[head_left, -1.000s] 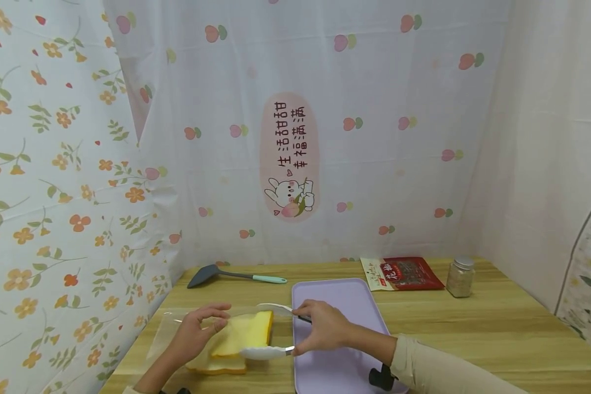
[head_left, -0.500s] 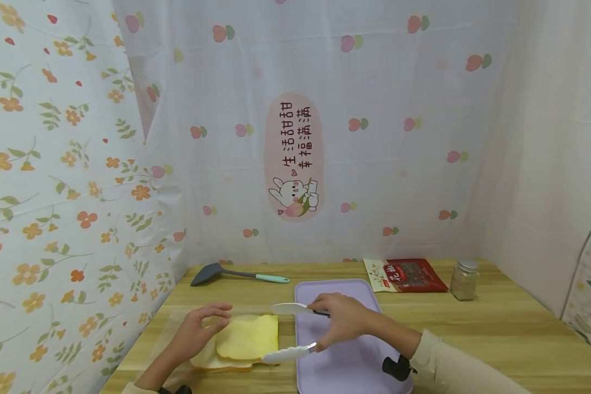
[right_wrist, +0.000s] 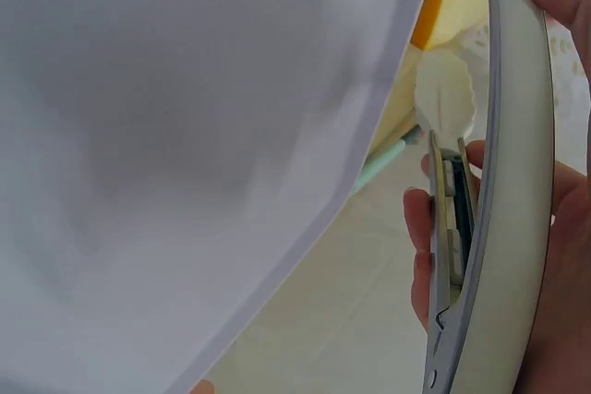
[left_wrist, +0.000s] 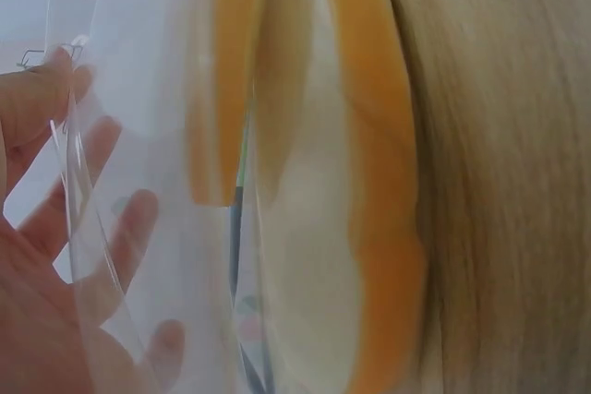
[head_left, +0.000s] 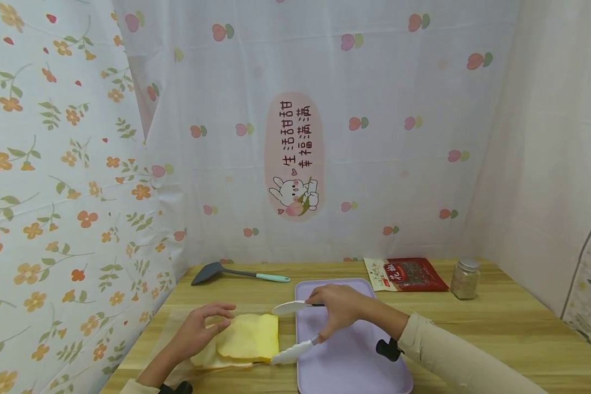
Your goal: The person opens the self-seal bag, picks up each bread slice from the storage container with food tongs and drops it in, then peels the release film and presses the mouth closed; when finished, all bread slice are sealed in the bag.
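Observation:
My left hand (head_left: 197, 331) has its fingers spread at a clear plastic bag (head_left: 174, 320); in the left wrist view the fingers show through the film. Two bread slices lie to its right. The upper slice (head_left: 246, 336) is partly covered by the film, and the lower slice (head_left: 226, 365) sticks out at the near left. My right hand (head_left: 342, 307) grips tongs (head_left: 291, 353) with white scalloped heads, their arms spread wide. Nothing sits between the heads, which stand just right of the bread at the left edge of the lilac tray (head_left: 354, 361).
Across the back of the wooden table (head_left: 453, 339) lies a spatula (head_left: 241, 272) with a mint handle. A red and white spice packet (head_left: 406, 274) and a glass jar (head_left: 465, 279) with a metal lid stand at the back right. Patterned curtains hang behind and at the sides.
My right hand and the tongs have moved right, from around the bread to the tray's edge. The upper slice, tilted earlier, lies flatter. My left hand stays at the bag.

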